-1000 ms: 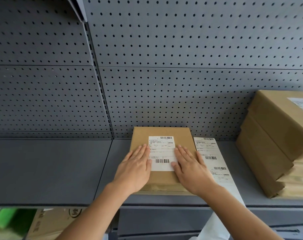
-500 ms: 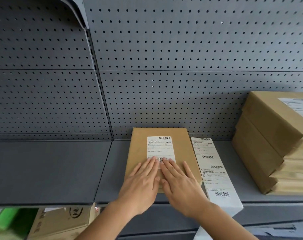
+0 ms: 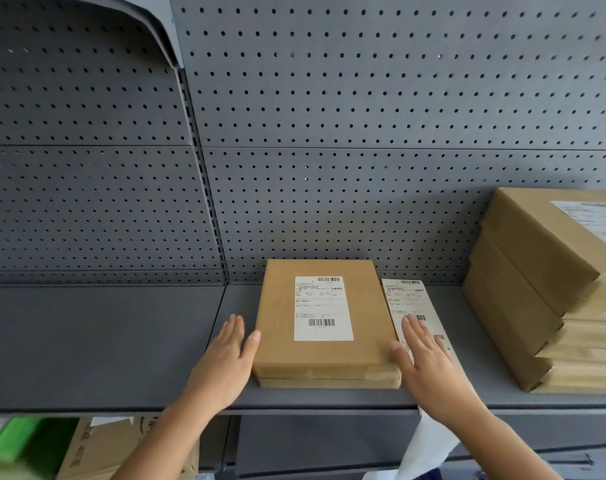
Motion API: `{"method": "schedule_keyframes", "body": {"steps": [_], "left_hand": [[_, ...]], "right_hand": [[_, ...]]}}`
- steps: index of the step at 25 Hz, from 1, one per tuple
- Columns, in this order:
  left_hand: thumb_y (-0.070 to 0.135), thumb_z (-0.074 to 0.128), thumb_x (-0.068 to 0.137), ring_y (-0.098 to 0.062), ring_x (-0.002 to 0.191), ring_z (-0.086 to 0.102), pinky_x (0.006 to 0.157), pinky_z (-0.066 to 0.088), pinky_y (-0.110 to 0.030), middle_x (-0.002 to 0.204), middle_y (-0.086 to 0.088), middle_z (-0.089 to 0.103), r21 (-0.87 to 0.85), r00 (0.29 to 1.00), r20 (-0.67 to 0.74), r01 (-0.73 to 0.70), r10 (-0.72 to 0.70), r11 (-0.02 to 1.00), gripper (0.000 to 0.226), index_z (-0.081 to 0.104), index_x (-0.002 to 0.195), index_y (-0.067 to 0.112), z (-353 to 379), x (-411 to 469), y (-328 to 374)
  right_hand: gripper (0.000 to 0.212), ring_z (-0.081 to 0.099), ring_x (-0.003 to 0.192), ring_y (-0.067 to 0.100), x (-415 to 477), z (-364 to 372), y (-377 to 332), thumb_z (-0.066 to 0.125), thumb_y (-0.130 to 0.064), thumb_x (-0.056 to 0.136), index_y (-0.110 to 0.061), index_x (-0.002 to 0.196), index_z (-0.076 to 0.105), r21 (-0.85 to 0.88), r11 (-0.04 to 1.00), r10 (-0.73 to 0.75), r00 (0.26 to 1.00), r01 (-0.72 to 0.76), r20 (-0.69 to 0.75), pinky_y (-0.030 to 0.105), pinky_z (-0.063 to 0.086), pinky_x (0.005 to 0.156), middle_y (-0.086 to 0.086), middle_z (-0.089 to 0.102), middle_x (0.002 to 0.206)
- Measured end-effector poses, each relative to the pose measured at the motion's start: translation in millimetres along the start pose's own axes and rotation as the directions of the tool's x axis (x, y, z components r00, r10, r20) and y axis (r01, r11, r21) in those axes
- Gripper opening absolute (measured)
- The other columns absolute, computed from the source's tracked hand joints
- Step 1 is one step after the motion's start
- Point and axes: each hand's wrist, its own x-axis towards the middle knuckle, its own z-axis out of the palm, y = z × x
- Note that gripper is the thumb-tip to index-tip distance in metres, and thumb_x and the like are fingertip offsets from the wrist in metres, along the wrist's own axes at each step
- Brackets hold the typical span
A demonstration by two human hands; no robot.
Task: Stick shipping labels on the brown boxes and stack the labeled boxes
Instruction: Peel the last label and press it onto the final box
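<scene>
Low centre, the box [image 3: 280, 341] lies on the shelf [image 3: 104, 341], its label [image 3: 323, 308] bearing two barcodes, print unreadable. The left hand [image 3: 225, 358] and right hand [image 3: 426, 362] flank it, grip released, fingers straight; the right is over a label strip [image 3: 407, 299]. A stack [image 3: 523, 289] stands at right.

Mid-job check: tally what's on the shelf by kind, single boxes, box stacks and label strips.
brown box, lying alone, labelled: 1
stack of brown boxes, label on its top box: 1 (the number of boxes in it is unclear)
strip of shipping labels: 1
Total: 3
</scene>
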Motion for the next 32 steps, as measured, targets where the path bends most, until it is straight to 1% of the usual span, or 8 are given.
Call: {"method": "schedule_keyframes", "body": {"steps": [4,6,8,11,17,22,28,32], "left_hand": [[0.071,0.034,0.096,-0.013,0.155,0.017,0.124,0.013,-0.04,0.168,0.014,0.019,-0.574,0.985,0.097,0.171,-0.141,0.801,0.078,0.016,0.162,0.033,2,11,12],[0.07,0.046,0.093,-0.012,0.153,0.025,0.124,0.016,-0.041,0.163,0.018,0.029,-0.721,0.974,0.171,0.224,-0.145,0.656,0.079,0.023,0.16,0.036,6,18,22],[0.066,0.063,0.085,-0.013,0.142,0.045,0.123,0.025,-0.043,0.149,0.02,0.052,-0.799,0.963,0.236,0.269,-0.131,0.537,0.072,0.044,0.15,0.041,10,25,24],[0.051,0.074,0.083,-0.017,0.122,0.065,0.116,0.04,-0.048,0.122,0.013,0.075,-0.841,0.964,0.244,0.267,-0.11,0.47,0.052,0.063,0.132,0.037,15,28,24],[0.04,0.07,0.093,-0.018,0.118,0.067,0.112,0.043,-0.049,0.117,0.013,0.077,-0.869,0.978,0.176,0.208,-0.111,0.449,0.032,0.067,0.125,0.041,-2,13,48],[0.036,0.067,0.095,-0.016,0.115,0.069,0.11,0.045,-0.047,0.117,0.013,0.077,-0.916,0.996,0.089,0.071,0.027,0.394,0.031,0.068,0.126,0.037,-49,-1,116],[0.034,0.065,0.097,-0.02,0.113,0.071,0.104,0.05,-0.046,0.115,0.007,0.078,-0.944,0.982,0.023,-0.041,0.188,0.327,0.031,0.067,0.128,0.029,-87,-2,220],[0.031,0.063,0.098,-0.023,0.109,0.071,0.093,0.055,-0.044,0.114,0.002,0.078,-0.952,0.962,0.043,-0.043,0.271,0.303,0.03,0.066,0.128,0.026,-84,-6,292]], "right_hand": [[0.075,0.013,0.154,0.014,20,-6,-10,0.041,-0.057,0.1,-0.027,0.16,0.008,0.471,0.866,0.128,0.984,-0.171,0.121,0.034,0.011,0.123,-0.009,0.014,0.167],[0.077,0.03,0.148,0.018,33,-2,-17,0.051,-0.059,0.095,-0.028,0.159,0.018,0.614,0.752,0.165,0.97,-0.241,0.178,0.037,0.024,0.121,-0.01,0.031,0.16],[0.061,0.053,0.127,0.016,44,4,-21,0.061,-0.052,0.093,-0.027,0.144,0.039,0.672,0.695,0.164,0.967,-0.255,0.197,0.034,0.039,0.11,-0.014,0.051,0.139],[0.055,0.067,0.108,0.014,51,11,-21,0.071,-0.041,0.088,-0.026,0.137,0.051,0.7,0.672,0.164,0.971,-0.24,0.176,0.041,0.051,0.102,-0.009,0.069,0.12],[0.046,0.069,0.101,0.012,41,-17,-28,0.071,-0.037,0.09,-0.032,0.132,0.052,0.772,0.593,0.152,0.974,-0.227,0.17,0.029,0.055,0.083,-0.01,0.07,0.115],[0.068,0.072,0.1,0.02,39,-102,-26,0.077,-0.052,0.074,-0.034,0.134,0.052,0.768,0.63,0.15,0.988,-0.112,0.021,0.046,0.057,0.092,-0.006,0.072,0.116],[0.064,0.07,0.105,0.019,29,-233,-10,0.078,-0.05,0.074,-0.03,0.131,0.056,0.717,0.697,0.152,0.971,0.025,-0.182,0.043,0.054,0.096,-0.006,0.07,0.119],[0.042,0.072,0.099,0.02,5,-292,23,0.075,-0.036,0.084,-0.025,0.123,0.063,0.735,0.677,0.218,0.94,0.048,-0.262,0.036,0.056,0.081,-0.001,0.074,0.112]]}}
